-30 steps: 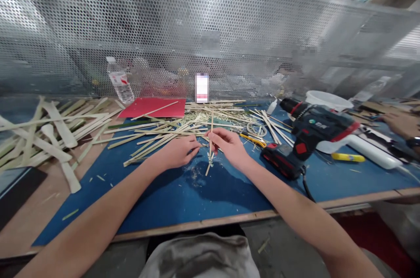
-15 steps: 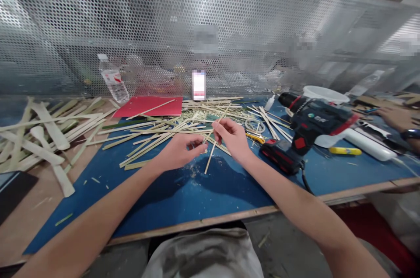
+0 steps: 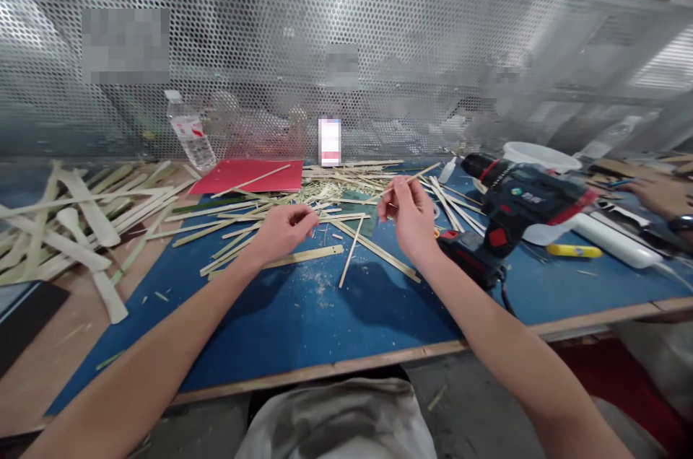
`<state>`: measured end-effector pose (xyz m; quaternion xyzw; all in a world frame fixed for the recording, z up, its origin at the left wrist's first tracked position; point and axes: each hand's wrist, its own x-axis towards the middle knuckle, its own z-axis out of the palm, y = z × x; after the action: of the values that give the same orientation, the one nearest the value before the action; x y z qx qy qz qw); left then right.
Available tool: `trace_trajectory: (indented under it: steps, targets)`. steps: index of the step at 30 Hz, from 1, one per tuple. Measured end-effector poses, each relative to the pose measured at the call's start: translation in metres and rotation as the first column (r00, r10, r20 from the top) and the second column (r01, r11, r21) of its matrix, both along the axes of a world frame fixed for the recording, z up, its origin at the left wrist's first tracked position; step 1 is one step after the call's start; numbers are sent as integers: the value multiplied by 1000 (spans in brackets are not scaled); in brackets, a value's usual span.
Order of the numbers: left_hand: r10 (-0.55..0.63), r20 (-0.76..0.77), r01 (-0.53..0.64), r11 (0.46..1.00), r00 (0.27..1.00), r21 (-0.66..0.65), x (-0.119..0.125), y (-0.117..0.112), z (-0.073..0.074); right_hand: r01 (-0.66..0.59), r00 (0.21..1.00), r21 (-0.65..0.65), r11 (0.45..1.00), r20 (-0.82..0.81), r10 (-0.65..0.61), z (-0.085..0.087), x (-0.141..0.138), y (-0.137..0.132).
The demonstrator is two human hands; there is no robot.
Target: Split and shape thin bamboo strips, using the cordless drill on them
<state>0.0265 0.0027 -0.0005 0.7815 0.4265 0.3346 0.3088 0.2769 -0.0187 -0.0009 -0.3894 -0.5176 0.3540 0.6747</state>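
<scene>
- Our right hand pinching a thin bamboo splint, raised over the blue desk
- Our left hand curled, can't tell if holding anything, just above loose bamboo strips
- Cordless drill just beside right hand

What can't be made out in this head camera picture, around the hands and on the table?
Head view:
Left hand: curled fingers hide anything it may pinch.
Right hand: fingers cover part of the thin strip.
Small upright screen: blurred, unreadable.
Other person's hand: right edge cuts off the arm.

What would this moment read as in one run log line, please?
left hand: curled over bamboo strips | right hand: holding bamboo sliver
</scene>
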Motion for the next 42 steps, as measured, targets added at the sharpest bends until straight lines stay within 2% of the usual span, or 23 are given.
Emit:
trace_trajectory:
  steps: [3,5,6,8,11,12,13,15,16,18,19,20,21,22,24,25,28,31,33,35,37,40,42]
  targets:
    - [26,-7,-25,996,1000,82,-1,2,3,-103,995,-13,995,12,103,1,-5,-4]
    - [-12,-24,16,985,1000,174,6,-7,4,-140,989,-14,990,36,140,2,-7,-7]
    - [-68,-44,76,976,997,203,12,-15,5,-144,989,-8,990,44,144,2,-8,-8]
    - [-259,-95,272,947,961,171,29,-39,6,-143,988,13,990,54,143,4,-7,-8]
    - [-557,-110,566,820,823,85,61,-86,6,-171,982,19,985,85,169,7,-3,-7]
    - [-614,-113,622,781,781,61,71,-100,7,-189,975,4,982,116,187,8,-2,-7]
    - [-631,-136,641,766,764,45,78,-111,8,-207,966,-16,978,157,206,9,-1,-8]
    - [-589,-176,608,789,789,89,85,-118,9,-231,940,-55,971,245,237,10,-1,-10]
    - [-503,-170,528,832,847,169,85,-115,10,-239,926,-70,968,285,249,11,-2,-12]
    - [-252,-89,267,896,964,354,75,-97,12,-248,906,-84,965,334,262,10,-4,-15]
    - [-75,-30,81,904,997,419,68,-84,12,-254,900,-86,963,343,268,9,-5,-16]
    - [60,-2,-53,884,998,464,60,-71,11,-264,895,-89,960,347,279,8,-7,-17]
    - [124,-10,-104,871,992,480,52,-59,11,-274,892,-94,957,348,289,6,-9,-18]
    - [128,-21,-103,876,992,472,45,-48,10,-280,889,-101,955,348,297,4,-11,-19]
    - [-2,-80,37,899,997,436,33,-31,8,-279,882,-120,953,361,304,2,-15,-19]
    - [-25,-91,63,897,996,437,28,-24,8,-271,882,-127,954,365,298,2,-15,-18]
    - [17,-148,46,908,989,416,11,-6,6,-217,900,-117,969,361,245,7,-12,-16]
    - [98,-344,12,953,934,304,-12,15,0,-76,897,-35,996,434,84,13,0,-11]
    - [163,-508,2,951,846,308,-28,27,-7,-2,819,17,1000,574,-8,11,9,-8]
    - [177,-646,28,955,743,295,-39,34,-13,14,691,46,999,722,-43,3,15,-6]
    - [185,-687,36,955,703,294,-44,35,-18,-3,550,79,997,832,-64,-7,17,-7]
    - [233,-638,9,936,734,353,-40,25,-17,-35,403,119,992,910,-95,-16,15,-14]
    - [181,-590,39,939,787,341,-33,14,-14,-44,379,117,992,921,-92,-16,13,-19]
